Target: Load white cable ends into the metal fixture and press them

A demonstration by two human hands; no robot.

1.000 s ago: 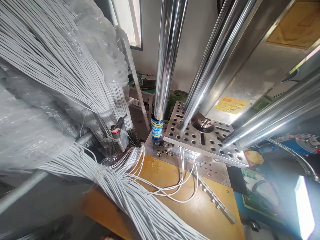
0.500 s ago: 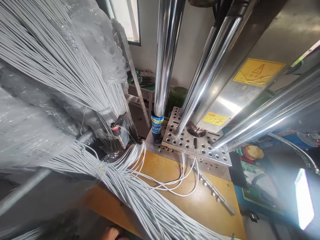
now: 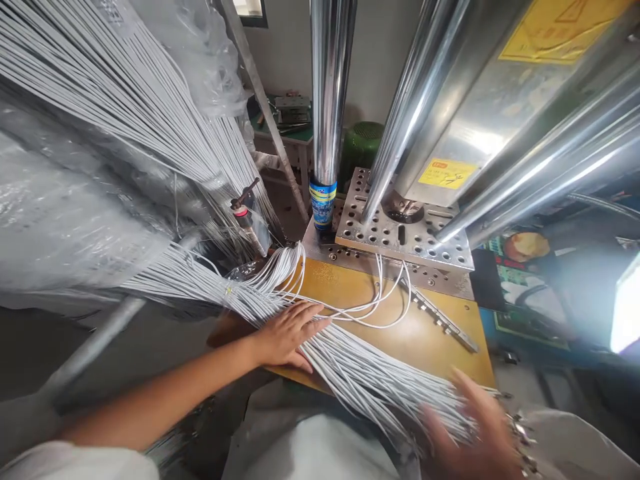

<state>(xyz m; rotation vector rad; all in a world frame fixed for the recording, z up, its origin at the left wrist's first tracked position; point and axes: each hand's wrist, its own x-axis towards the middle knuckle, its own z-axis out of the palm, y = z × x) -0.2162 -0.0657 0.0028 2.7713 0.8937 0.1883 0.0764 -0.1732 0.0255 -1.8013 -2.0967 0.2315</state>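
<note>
A thick bundle of thin white cables (image 3: pixel 370 363) runs across the tan work plate (image 3: pixel 435 323) toward the lower right. My left hand (image 3: pixel 290 337) lies on top of this bundle, fingers stretched out and thumb spread toward the near side. At the bundle's right end, my right hand (image 3: pixel 480 427) is blurred by motion, its fingers apart over the cable ends. Small metal ends (image 3: pixel 520 433) show beside it. A few separate white cables (image 3: pixel 385 313) loop under the perforated metal plate (image 3: pixel 385 230). On the tan plate lies a slim metal strip with small blocks (image 3: pixel 443 317).
Shiny metal columns (image 3: pixel 333 100) rise at the back, one with a blue can-like sleeve (image 3: pixel 323 203) at its base. Hanging cables (image 3: pixel 150 100) and plastic wrapping (image 3: pixel 75 220) fill the left. A handled tool (image 3: pixel 245 213) stands near them. A bright light (image 3: pixel 627 307) glares at right.
Both my hands have come into view, the left now resting on the cable bundle and the right at its end. The view has tilted down, and the bundle's near part appears higher.
</note>
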